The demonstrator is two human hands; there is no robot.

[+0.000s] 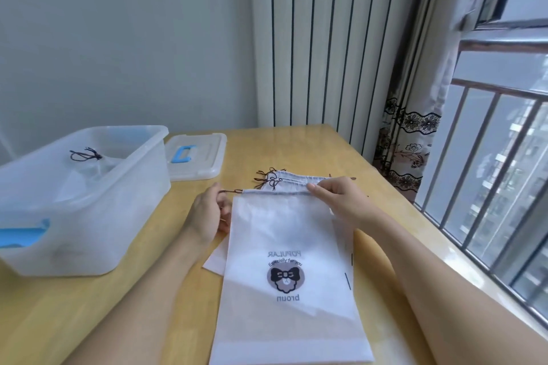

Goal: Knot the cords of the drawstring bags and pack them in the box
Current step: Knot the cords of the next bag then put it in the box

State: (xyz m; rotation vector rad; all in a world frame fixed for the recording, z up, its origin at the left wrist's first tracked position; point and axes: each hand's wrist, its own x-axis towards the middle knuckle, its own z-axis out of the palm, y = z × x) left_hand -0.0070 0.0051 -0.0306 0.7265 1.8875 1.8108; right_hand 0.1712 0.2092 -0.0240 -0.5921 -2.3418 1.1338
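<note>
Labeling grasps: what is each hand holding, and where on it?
Left hand pinches the brown cord at the top bag's left end. Right hand grips the bag's gathered top hem, right of centre.

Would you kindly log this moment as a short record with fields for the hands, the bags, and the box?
left hand: left hand pinches the dark cord at the top bag's left end
right hand: right hand grips the hem of the top bag
other bags: stack lies under and behind it
box: clear box open, one knotted bag inside
lid: lid lies behind the box
surface: wooden table
</note>
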